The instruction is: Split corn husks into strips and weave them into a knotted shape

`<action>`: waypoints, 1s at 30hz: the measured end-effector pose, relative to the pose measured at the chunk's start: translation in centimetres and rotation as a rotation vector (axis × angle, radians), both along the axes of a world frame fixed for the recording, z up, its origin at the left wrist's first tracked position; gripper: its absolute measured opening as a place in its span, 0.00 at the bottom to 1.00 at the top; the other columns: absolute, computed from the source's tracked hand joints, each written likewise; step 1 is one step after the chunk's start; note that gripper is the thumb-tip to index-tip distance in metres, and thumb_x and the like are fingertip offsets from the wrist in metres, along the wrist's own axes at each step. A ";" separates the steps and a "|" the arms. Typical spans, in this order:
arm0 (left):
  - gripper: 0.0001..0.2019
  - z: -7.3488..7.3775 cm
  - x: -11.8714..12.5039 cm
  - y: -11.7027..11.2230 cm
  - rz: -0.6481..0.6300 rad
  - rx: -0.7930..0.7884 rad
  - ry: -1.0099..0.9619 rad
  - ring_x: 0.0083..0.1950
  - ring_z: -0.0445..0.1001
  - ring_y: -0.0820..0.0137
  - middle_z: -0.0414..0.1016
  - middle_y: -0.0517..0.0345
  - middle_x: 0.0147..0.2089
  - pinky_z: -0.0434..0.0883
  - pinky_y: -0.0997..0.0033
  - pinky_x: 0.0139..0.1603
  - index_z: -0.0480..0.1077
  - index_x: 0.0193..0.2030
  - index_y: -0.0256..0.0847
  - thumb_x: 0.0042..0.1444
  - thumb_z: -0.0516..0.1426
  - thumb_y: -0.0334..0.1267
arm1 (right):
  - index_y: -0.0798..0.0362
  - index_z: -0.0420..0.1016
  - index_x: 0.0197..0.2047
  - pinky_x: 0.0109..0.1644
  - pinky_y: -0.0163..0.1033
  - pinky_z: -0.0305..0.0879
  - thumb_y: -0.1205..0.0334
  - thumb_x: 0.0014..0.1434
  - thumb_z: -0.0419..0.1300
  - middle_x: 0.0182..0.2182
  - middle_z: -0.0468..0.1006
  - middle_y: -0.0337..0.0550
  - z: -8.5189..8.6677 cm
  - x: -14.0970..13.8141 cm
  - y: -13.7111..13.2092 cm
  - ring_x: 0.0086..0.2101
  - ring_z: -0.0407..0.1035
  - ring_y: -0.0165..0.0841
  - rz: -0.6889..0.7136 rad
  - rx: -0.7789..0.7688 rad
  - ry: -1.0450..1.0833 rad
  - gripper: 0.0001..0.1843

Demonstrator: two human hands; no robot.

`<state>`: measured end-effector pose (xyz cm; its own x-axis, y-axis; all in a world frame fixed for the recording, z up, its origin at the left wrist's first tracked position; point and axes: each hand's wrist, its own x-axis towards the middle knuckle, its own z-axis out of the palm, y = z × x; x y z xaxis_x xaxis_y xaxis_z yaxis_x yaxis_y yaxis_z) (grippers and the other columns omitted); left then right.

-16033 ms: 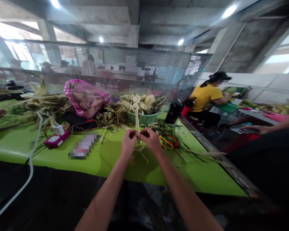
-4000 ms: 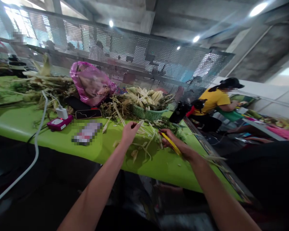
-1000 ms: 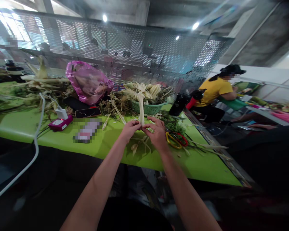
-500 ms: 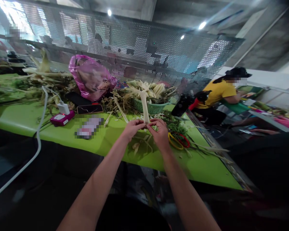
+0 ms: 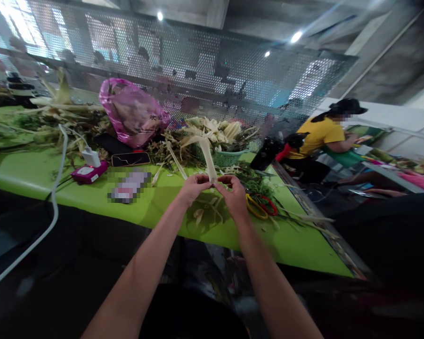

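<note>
Both my hands meet over the green table and pinch the lower end of a pale corn husk strip that stands up between them. My left hand grips it from the left with closed fingers. On the other side, my right hand pinches the same end. Husk scraps lie on the table under my hands. Scissors with yellow and red handles lie just right of my right hand.
A green basket heaped with husks stands behind my hands, a pink plastic bag to its left. A phone, a pink power bank with white cable and corn stalks lie left. A person in a yellow shirt sits at the right.
The husk strip has tilted a little to the left at its top. My hands stay together on its lower end, almost where they were.
</note>
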<state>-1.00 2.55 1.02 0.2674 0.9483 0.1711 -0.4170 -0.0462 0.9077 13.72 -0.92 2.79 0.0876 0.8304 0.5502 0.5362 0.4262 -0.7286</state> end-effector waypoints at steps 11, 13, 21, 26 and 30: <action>0.10 0.0 -0.2 0.0 0.010 -0.032 0.019 0.31 0.73 0.72 0.77 0.57 0.28 0.67 0.69 0.42 0.75 0.30 0.34 0.36 0.65 0.32 | 0.52 0.74 0.35 0.40 0.41 0.62 0.52 0.54 0.60 0.31 0.75 0.41 0.2 0.0 -0.1 0.33 0.68 0.34 0.061 -0.025 0.055 0.12; 0.10 0.2 -0.3 -0.1 0.013 -0.057 0.027 0.31 0.72 0.72 0.77 0.57 0.28 0.67 0.70 0.40 0.75 0.30 0.35 0.36 0.64 0.31 | 0.51 0.75 0.37 0.43 0.43 0.63 0.53 0.54 0.60 0.34 0.76 0.41 0.3 0.1 -0.2 0.36 0.69 0.36 0.075 0.035 0.027 0.11; 0.08 0.2 -0.4 -0.1 0.029 -0.070 0.019 0.30 0.68 0.75 0.75 0.58 0.28 0.64 0.73 0.37 0.75 0.28 0.36 0.36 0.61 0.30 | 0.45 0.79 0.36 0.52 0.48 0.59 0.57 0.54 0.63 0.38 0.76 0.42 0.6 0.0 -0.4 0.45 0.67 0.40 0.083 0.196 -0.257 0.05; 0.08 0.2 -0.5 -0.1 0.019 -0.026 0.053 0.30 0.68 0.74 0.75 0.58 0.28 0.64 0.71 0.39 0.75 0.29 0.35 0.37 0.62 0.31 | 0.46 0.78 0.34 0.51 0.47 0.59 0.56 0.54 0.64 0.37 0.77 0.42 0.5 0.2 -0.1 0.43 0.68 0.39 0.055 0.207 -0.292 0.05; 0.08 0.3 -0.3 -0.1 -0.003 0.025 0.051 0.31 0.70 0.73 0.75 0.58 0.28 0.65 0.71 0.40 0.75 0.28 0.35 0.37 0.64 0.34 | 0.48 0.78 0.32 0.50 0.46 0.59 0.56 0.53 0.64 0.36 0.76 0.42 0.4 0.4 0.0 0.42 0.68 0.39 0.030 0.185 -0.286 0.06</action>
<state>-1.27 2.42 1.30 0.2797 0.9429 0.1806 -0.3701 -0.0677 0.9265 14.15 -0.93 3.15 -0.1147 0.7139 0.6908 0.6930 0.5558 -0.4593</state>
